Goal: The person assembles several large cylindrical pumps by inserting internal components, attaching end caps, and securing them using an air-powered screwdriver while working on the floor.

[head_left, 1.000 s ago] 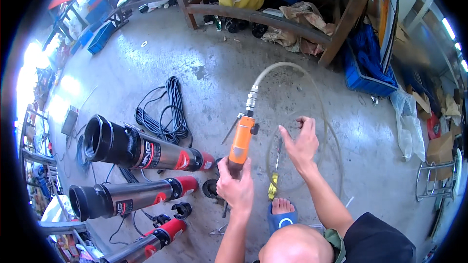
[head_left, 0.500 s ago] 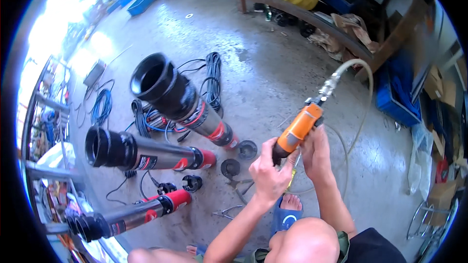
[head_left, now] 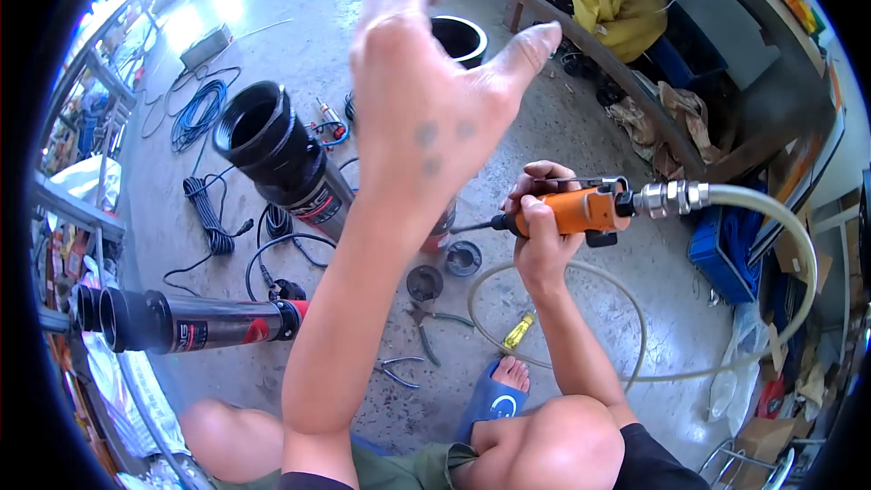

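My left hand (head_left: 435,118) is raised, thumb and fingers spread, in front of a tall tube whose black rim (head_left: 481,47) shows between them. Whether it touches that tube I cannot tell. In my right hand (head_left: 543,249) is an orange air tool (head_left: 581,210), held level. Its thin dark bit (head_left: 476,227) points left at the tube's red lower end (head_left: 439,240), partly hidden by my left wrist; contact is unclear. A second black-ended steel tube (head_left: 277,150) leans to the left, and a third tube (head_left: 222,322) is at the lower left.
A clear air hose (head_left: 803,245) loops from the tool across the floor. Black rings (head_left: 463,259), pliers (head_left: 423,336) and a yellow-handled tool (head_left: 519,331) lie near my foot. Coiled cables (head_left: 207,218) are at left. A wooden bench frame (head_left: 617,63) and blue crate (head_left: 721,259) stand right.
My left hand has left the air tool and moved up toward the tall tube. The tool has swung from upright-slanted to level in my right hand. The view has shifted.
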`<state>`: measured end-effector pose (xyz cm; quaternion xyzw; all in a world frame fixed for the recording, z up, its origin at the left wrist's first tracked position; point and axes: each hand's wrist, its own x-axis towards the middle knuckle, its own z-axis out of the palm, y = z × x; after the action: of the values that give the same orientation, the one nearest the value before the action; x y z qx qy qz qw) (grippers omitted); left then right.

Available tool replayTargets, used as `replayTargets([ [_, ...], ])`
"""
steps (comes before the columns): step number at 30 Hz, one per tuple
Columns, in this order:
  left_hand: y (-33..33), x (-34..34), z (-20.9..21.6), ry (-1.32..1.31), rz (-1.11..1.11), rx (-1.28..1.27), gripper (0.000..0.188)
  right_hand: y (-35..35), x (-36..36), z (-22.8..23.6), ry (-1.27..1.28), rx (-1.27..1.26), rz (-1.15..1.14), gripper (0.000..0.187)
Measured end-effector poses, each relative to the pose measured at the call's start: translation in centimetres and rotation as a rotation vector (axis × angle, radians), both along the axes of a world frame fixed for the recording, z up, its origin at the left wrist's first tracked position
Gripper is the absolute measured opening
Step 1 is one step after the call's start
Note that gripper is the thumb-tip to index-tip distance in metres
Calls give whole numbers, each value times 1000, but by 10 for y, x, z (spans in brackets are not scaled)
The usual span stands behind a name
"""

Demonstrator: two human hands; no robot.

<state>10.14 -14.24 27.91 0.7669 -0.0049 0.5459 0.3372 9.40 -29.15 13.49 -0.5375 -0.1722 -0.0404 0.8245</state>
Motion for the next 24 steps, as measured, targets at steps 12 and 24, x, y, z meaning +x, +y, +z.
replayTargets([
  [12,11,17,-24,72,-145,-166,36,20,7,-10,12,53,45,32],
  [24,11,21,-27,-51,-162,-132,30,32,1,-18,-278,-183,3,20],
])
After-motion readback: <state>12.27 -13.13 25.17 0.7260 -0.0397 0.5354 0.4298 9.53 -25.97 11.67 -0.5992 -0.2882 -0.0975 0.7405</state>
